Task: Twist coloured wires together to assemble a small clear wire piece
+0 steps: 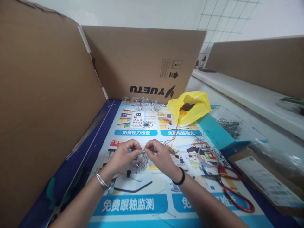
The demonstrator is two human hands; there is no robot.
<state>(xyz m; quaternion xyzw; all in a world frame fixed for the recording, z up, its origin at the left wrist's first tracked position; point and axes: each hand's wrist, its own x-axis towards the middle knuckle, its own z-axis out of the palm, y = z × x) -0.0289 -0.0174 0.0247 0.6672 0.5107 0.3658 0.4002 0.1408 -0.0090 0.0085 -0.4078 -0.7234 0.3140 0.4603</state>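
Observation:
My left hand (129,152) and my right hand (159,155) meet above the middle of the printed mat, both with thumb and forefinger pinched. Just below and between the fingertips is a tangle of thin silver wire (142,163), which both hands appear to grip at its top. Tiny bits of red and green show at the pinch, too small to make out. Red, green and yellow threads (171,147) lie just right of my right hand and trail up to a yellow bag (187,109). A silver bangle is on my left wrist, a black band on the right.
Red-handled scissors (222,182) and a roll of clear tape (208,157) lie at the right. Behind them are a blue box flap (213,133), a pile of wire pieces (229,128) and a cardboard package (270,180). More wire pieces (142,100) line the back cardboard wall (142,60).

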